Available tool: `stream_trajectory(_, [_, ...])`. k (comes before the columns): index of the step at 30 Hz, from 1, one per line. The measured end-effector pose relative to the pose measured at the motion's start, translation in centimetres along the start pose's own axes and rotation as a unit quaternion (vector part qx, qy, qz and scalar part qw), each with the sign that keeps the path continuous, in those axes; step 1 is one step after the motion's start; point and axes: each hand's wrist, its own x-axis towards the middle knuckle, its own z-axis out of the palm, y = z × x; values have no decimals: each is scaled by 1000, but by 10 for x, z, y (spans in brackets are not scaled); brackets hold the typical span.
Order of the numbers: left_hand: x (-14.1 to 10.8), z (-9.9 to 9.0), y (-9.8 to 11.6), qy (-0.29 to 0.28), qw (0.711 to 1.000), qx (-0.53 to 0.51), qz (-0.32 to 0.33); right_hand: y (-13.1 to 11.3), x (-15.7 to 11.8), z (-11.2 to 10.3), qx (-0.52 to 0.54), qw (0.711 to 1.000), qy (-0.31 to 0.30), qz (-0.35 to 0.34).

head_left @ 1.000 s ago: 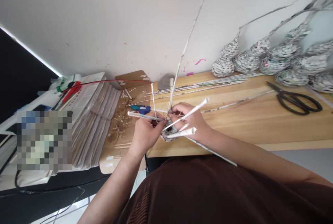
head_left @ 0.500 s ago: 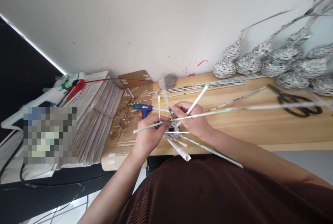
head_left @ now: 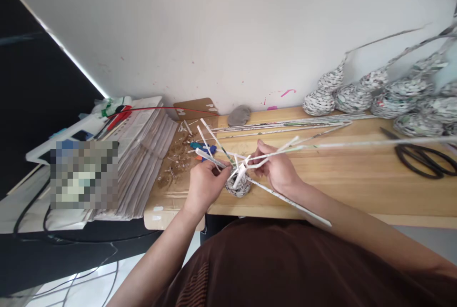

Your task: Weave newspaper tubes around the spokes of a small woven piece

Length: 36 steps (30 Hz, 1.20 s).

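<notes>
On the wood table (head_left: 342,190), near its front edge, sits a small round bowl (head_left: 238,190), with paper tubes (head_left: 293,201) poking out of it every which way. The left hand (head_left: 208,184) pinches the bowl's edge with thumb and finger, right where some tubes come out. The right hand (head_left: 283,172) is half curled beside the tubes on the other side; I can't tell if its fingers grip one or just rest near. If the left pinch slips, the weave could go loose, because the bowl looks light and only twisted paper keeps it tight. A hard tug could fold or rip a tube, since they look thin and hollow. The long strip (head_left: 357,144) runs far to the right, past the scissors (head_left: 397,151), and it might snag on them if pulled. The glue gun (head_left: 205,150) sits close behind the tubes, so a poke could knock it; I can't tell if it is hot. The bowl is bumpy and gray-white, made of paper wound round and round, with a wide, open top. The gourds (head_left: 319,103) by the wall have the same bumpy weave, fat below and small on top, with long thin stems. The stone (head_left: 239,115) is gray, smooth and round, and the scissors are black with big loops.
</notes>
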Motion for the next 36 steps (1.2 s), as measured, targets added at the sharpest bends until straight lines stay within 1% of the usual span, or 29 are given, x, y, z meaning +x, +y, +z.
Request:
stream_trajectory(1, [0,0,-1,2,1000,-4,-4,2,-2,1,22,999,-21,19])
stream_trajectory(2, [1,0,-2,3,1000,-7,-6,4,-4,1,34,998,-43,23])
stream_trajectory(3, [1,0,-3,4,1000,-10,-6,6,-7,1,34,997,-62,10])
stream_trajectory(4, [1,0,-3,5,1000,-13,-5,6,-11,1,21,997,-78,-19])
stream_trajectory(5, [1,-1,-3,3,1000,-15,-2,7,-14,1,-6,993,-93,-67])
stream_trajectory(6, [1,-1,-2,-1,1000,-15,0,7,-17,0,-47,985,-105,-131])
stream_trajectory(7, [1,-2,-1,-5,1000,-15,1,6,-20,-1,-103,967,-114,-204])
stream_trajectory(8, [0,-2,1,-8,1000,-13,0,5,-21,-1,-173,939,-119,-274])
stream_trajectory(9, [0,-3,2,-9,1000,-11,-3,4,-22,-2,-251,902,-117,-330])
stream_trajectory(10, [0,-3,3,-10,1000,-10,-6,3,-22,-2,-330,863,-112,-367])
stream_trajectory(11, [-1,-3,4,-11,1000,-9,-10,2,-21,-2,-403,825,-102,-383])
stream_trajectory(12, [-1,-3,4,-11,1000,-7,-13,2,-20,-2,-461,796,-89,-383])
stream_trajectory(13, [-1,-3,4,-11,1000,-6,-15,2,-19,-2,-501,777,-80,-373])
stream_trajectory(14, [-1,-3,3,-12,1000,-6,-15,2,-18,-3,-524,768,-73,-361])
stream_trajectory(15, [-1,-2,3,-13,1000,-9,-16,2,-17,-4,-534,768,-68,-347])
stream_trajectory(17, [0,-3,1,-19,999,-24,-21,2,-15,-6,-537,780,-60,-316])
stream_trajectory(19, [1,-4,1,-35,998,-34,-26,2,-14,-8,-550,784,-51,-283])
stream_trajectory(20, [1,-4,2,-42,998,-32,-27,1,-14,-8,-565,779,-48,-268])
stream_trajectory(22, [2,-5,3,-51,998,-19,-27,-2,-15,-8,-605,759,-48,-235])
stream_trajectory(25, [3,-5,3,-67,997,-16,-33,-7,-17,-5,-655,732,-66,-176])
stream_trajectory(27, [4,-4,3,-83,996,-22,-34,-11,-17,-3,-671,723,-84,-140])
stream_trajectory(29, [5,-3,2,-88,995,-17,-30,-14,-18,-2,-678,718,-100,-119])
stream_trajectory(33, [6,-4,-1,-85,996,-21,-26,-15,-17,-2,-677,719,-115,-112])
stream_trajectory(34, [6,-4,-2,-87,996,-28,-22,-14,-16,-2,-672,720,-118,-125])
stream_trajectory(36, [7,-3,-3,-90,995,-39,-11,-13,-16,-4,-665,716,-128,-171])
